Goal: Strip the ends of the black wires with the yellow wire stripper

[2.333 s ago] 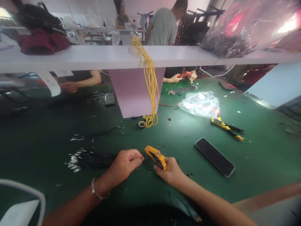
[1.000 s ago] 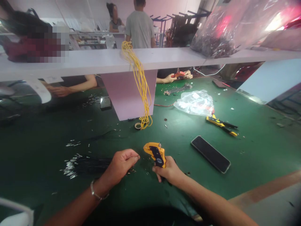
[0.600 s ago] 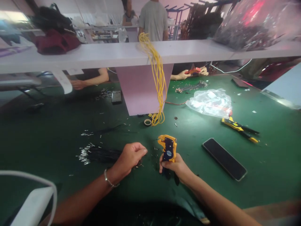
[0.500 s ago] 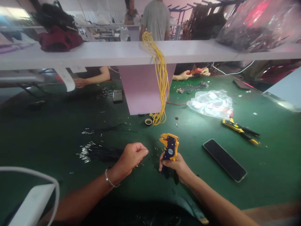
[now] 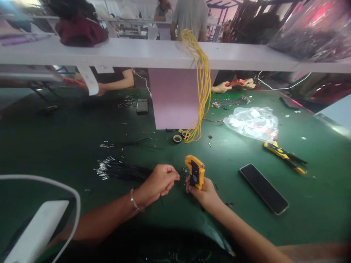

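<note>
My right hand (image 5: pixel 206 193) is wrapped round the handles of a yellow and dark-blue wire stripper (image 5: pixel 195 171), whose head points up and slightly left. Just left of it, my left hand (image 5: pixel 164 179) is closed in a pinch. A thin black wire (image 5: pixel 162 203) trails below that hand, and a small dark tip shows at its fingertips. The fingertips are apart from the tool. Beside my left hand lies a bundle of black wires (image 5: pixel 126 171) with shiny metal terminals at its left end. Small scraps (image 5: pixel 184 169) lie scattered between the hands.
A phone (image 5: pixel 263 188) and yellow-black pliers (image 5: pixel 285 157) lie at right, near a clear plastic bag (image 5: pixel 252 122). Yellow wires (image 5: pixel 203 91) hang from the white shelf (image 5: pixel 123 54) beside tape rolls (image 5: pixel 177 138). A white cable (image 5: pixel 76 204) crosses lower left. Co-workers' hands (image 5: pixel 219 87) are across the table.
The wire stripper has turned and tipped a little in my right hand. My left hand is still pinched, slightly nearer the tool. The whole view has shifted a little.
</note>
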### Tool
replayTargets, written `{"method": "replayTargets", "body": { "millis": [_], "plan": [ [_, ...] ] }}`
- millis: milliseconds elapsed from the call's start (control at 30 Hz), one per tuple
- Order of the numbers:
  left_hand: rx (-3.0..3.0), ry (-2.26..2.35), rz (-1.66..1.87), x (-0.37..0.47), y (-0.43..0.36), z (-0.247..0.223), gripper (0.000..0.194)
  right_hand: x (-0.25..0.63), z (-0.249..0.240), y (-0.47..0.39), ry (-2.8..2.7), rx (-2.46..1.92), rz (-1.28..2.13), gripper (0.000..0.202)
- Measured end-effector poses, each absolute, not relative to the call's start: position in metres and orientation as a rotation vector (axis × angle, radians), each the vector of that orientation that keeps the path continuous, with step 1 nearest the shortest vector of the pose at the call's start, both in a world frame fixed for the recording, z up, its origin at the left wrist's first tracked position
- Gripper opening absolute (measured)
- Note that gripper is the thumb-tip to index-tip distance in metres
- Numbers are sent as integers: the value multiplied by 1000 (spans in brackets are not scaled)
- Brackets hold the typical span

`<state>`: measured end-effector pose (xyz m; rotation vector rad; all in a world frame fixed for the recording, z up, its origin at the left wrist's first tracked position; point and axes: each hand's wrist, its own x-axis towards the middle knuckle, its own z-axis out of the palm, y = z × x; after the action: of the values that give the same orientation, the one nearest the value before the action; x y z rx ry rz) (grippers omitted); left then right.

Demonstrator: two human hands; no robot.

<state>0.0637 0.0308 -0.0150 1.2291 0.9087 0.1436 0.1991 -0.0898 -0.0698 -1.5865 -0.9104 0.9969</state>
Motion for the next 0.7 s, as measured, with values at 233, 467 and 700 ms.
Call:
{"method": "replayTargets", "body": {
  "millis": [233,467,700],
  "plan": [
    [1367,807,51,58,21,-10,20,195,-58,-93,-1336,-1986,462,15],
    [1603,675,45,57,23,-9,21,200,-67,-96,-1513,-1966,92,23],
    [1692,624,36,58,24,-15,22,200,-70,-97,-1508,-1912,42,24]
  ]
}}
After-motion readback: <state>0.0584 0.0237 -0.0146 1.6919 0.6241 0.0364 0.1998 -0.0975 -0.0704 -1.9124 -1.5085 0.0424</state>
